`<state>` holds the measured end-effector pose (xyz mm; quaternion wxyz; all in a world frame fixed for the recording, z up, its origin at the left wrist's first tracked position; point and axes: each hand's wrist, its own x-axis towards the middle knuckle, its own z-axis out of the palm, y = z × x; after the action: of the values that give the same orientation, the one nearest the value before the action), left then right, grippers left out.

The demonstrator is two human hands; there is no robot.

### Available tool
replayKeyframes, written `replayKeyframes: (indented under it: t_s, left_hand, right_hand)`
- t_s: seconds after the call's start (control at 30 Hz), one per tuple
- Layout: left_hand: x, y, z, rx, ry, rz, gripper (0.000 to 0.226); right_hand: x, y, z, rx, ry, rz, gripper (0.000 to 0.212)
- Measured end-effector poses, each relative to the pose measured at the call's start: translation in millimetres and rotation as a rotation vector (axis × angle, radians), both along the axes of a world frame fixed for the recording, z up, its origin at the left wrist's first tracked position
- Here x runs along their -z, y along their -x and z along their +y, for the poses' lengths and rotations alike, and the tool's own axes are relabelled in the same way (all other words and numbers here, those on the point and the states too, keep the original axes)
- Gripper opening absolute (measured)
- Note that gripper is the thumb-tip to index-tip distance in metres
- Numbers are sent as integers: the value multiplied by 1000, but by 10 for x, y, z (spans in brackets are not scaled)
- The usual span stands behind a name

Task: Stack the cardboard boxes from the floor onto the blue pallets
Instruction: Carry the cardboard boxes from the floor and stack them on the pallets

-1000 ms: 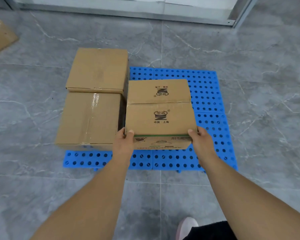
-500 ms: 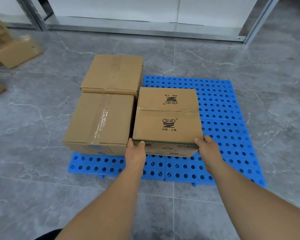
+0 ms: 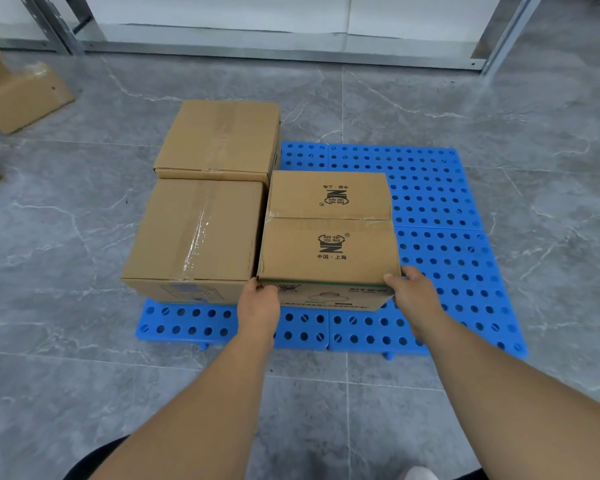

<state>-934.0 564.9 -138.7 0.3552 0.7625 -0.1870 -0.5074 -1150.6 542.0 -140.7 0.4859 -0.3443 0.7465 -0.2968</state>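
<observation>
Your left hand (image 3: 258,306) and right hand (image 3: 413,299) grip the two near corners of a printed cardboard box (image 3: 328,237), thumbs hooked over its top edge while the fingers curl down the front face and sides. The box sits on the blue pallets (image 3: 440,244), its far end reaching away from your fingers toward the middle of the perforated deck. Just beyond your left fingers, a taped plain box (image 3: 194,233) stands pressed against the printed box's side, and a second plain box (image 3: 220,136) stands behind that one, both on the pallets' left half. Past your right fingers the blue deck lies bare out to its far edge. Well off to the left of your left fingers, more cardboard boxes (image 3: 21,98) rest on the grey marbled floor (image 3: 499,105), below a metal frame (image 3: 257,43) along the wall.
</observation>
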Motion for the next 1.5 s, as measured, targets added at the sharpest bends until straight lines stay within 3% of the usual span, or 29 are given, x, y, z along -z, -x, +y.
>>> replayKeyframes:
  t_s: [0.07, 0.17, 0.27, 0.33, 0.47, 0.63, 0.97, 1.13, 1.33, 1.5]
  left_hand:
    - [-50, 5, 36, -18, -11, -86, 34]
    - [-187, -68, 53, 49, 104, -440, 22]
    - [-251, -287, -80, 311, 231, -850, 43]
    - [-242, -430, -226, 541, 96, -954, 58]
    - [-221, -551, -391, 759, -128, -909, 42]
    - [-201, -546, -380, 791, -65, -933, 36]
    - [-295, -562, -406, 796, -140, -878, 45]
    - [-642, -554, -379, 615, -112, -731, 59]
    - [-1403, -478, -132, 561, -84, -624, 60]
    - [-2149, -468, 99, 519, -108, -551, 65]
  right_hand:
    - [-43, -7, -11, -8, -2, -3, 35]
    - [-107, 3, -56, -14, 12, 19, 45]
    - [-124, 15, -126, -56, 12, 31, 55]
    - [-120, -5, -167, -93, 7, 20, 57]
    - [-119, -34, -242, -90, 1, -8, 60]
    - [-88, -31, -294, -124, -7, 10, 60]
    - [-161, -47, -373, -140, -92, 71, 63]
    - [-658, -254, -491, -214, -132, 425, 69]
    - [-1462, -605, -321, -545, -107, 555, 59]
    - [-2242, -726, -112, -678, -92, 598, 55]
